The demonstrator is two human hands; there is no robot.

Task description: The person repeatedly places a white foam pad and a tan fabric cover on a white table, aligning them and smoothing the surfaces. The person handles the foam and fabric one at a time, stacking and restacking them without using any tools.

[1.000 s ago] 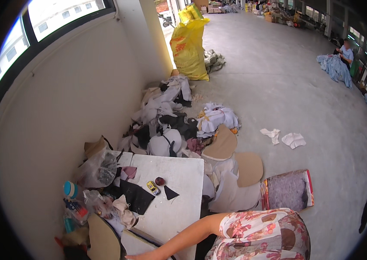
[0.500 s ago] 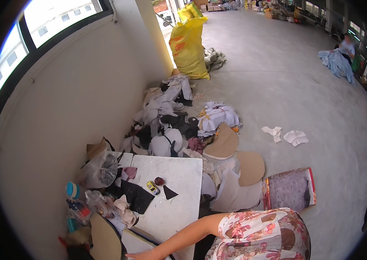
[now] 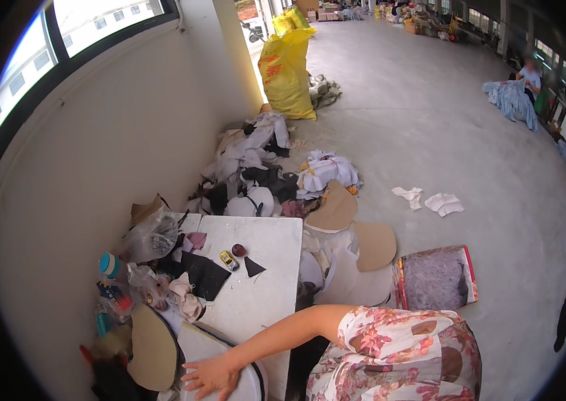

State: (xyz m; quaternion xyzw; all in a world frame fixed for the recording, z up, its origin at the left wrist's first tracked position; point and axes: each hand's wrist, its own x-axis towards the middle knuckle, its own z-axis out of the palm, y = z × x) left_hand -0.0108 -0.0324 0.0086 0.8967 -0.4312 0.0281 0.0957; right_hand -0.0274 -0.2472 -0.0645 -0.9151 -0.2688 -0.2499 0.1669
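Note:
My right hand [image 3: 212,376] lies with its fingers spread on a white curved piece with a dark edge [image 3: 196,341], at the near end of a white table [image 3: 266,267]. Its lower part runs out of the picture. Close by on the left leans a beige rounded panel [image 3: 149,354]. Farther up the tabletop are a small yellow toy car [image 3: 229,260], a dark red round object [image 3: 238,250], a black fabric triangle [image 3: 253,268] and a black cloth [image 3: 205,275]. My left hand is not in view.
Crumpled plastic bags [image 3: 152,237] and a blue-lidded container [image 3: 108,264] line the table's left side. Beyond it lie piled fabric scraps [image 3: 249,157] and tan panels [image 3: 374,246]. An open box [image 3: 433,281] sits on the floor at right. A person [image 3: 530,75] sits far right.
My right hand, partly cut off at the lower edge before, now shows whole, spread on the white curved piece. The surroundings sit slightly higher and farther left in the picture.

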